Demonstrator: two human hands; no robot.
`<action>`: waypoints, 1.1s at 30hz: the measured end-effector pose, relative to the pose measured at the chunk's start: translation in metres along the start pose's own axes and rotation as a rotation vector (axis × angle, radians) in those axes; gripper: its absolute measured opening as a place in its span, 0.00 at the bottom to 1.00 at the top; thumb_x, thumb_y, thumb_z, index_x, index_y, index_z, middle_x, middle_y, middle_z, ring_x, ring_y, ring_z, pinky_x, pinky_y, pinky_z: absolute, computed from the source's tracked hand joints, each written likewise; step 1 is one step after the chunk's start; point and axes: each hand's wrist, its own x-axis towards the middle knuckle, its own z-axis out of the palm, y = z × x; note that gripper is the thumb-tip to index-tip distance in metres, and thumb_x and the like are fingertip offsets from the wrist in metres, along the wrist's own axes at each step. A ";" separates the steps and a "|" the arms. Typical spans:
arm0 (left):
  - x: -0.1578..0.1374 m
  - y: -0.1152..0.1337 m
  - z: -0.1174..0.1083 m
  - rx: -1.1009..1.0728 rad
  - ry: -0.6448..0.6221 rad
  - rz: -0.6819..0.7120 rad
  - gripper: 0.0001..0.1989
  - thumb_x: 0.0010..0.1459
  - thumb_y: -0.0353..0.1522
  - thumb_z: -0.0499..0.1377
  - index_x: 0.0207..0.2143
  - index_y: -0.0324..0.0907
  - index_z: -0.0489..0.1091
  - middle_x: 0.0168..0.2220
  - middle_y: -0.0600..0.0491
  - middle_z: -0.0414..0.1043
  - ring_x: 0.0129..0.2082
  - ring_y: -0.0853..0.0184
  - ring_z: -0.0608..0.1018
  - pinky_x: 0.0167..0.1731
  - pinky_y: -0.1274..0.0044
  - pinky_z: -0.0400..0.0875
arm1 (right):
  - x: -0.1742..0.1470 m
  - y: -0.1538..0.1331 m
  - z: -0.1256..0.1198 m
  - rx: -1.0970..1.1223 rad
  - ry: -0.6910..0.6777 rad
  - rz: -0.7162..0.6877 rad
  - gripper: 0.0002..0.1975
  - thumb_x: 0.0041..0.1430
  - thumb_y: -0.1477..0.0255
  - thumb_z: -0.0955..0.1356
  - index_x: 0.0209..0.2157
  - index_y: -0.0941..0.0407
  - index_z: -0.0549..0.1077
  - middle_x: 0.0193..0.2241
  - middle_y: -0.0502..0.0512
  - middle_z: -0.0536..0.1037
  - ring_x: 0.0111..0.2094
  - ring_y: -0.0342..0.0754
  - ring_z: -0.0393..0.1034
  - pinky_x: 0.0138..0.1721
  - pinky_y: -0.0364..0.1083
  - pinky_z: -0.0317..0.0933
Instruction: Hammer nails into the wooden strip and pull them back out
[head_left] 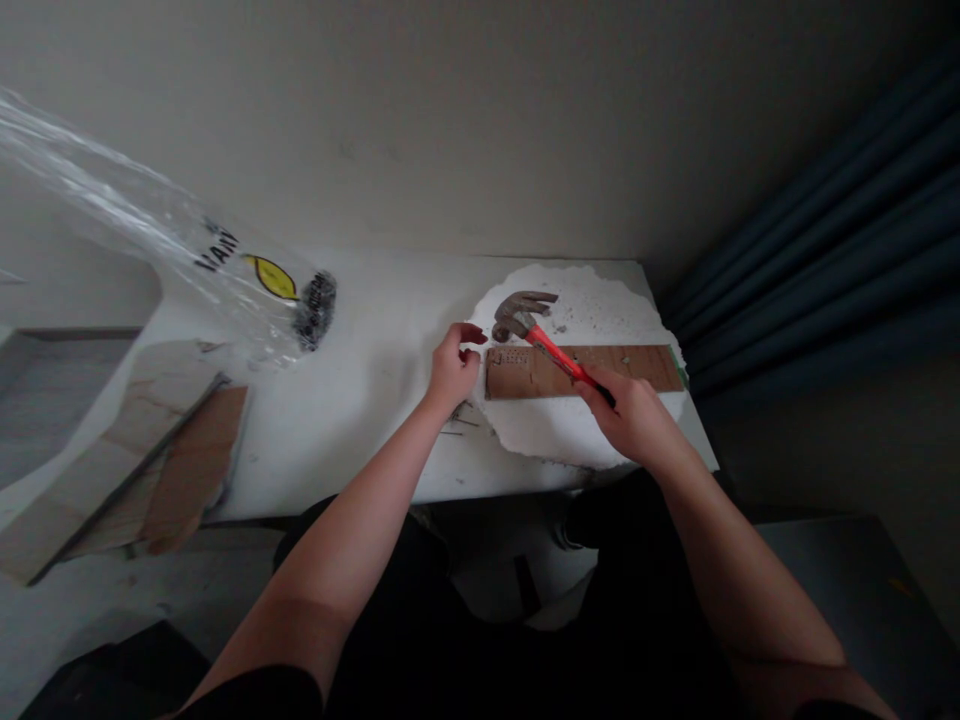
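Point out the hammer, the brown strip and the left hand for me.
Hammer (556,353): head view, on its red handle.
Brown strip (531,380): head view, on its flat top.
Left hand (452,366): head view, on the back of the hand.

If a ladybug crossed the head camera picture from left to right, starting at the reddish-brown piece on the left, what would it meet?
Reddish-brown piece → yellow printed shape → left hand → hammer's head → right hand → dark blue curtain.

Head-height view, forward and down
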 end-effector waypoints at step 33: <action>-0.005 0.003 0.011 0.404 -0.283 0.288 0.04 0.63 0.31 0.58 0.35 0.42 0.72 0.39 0.47 0.74 0.44 0.58 0.76 0.49 0.65 0.70 | 0.007 0.020 0.015 -0.231 -0.100 0.134 0.21 0.71 0.62 0.59 0.56 0.54 0.75 0.41 0.64 0.83 0.39 0.59 0.78 0.37 0.50 0.64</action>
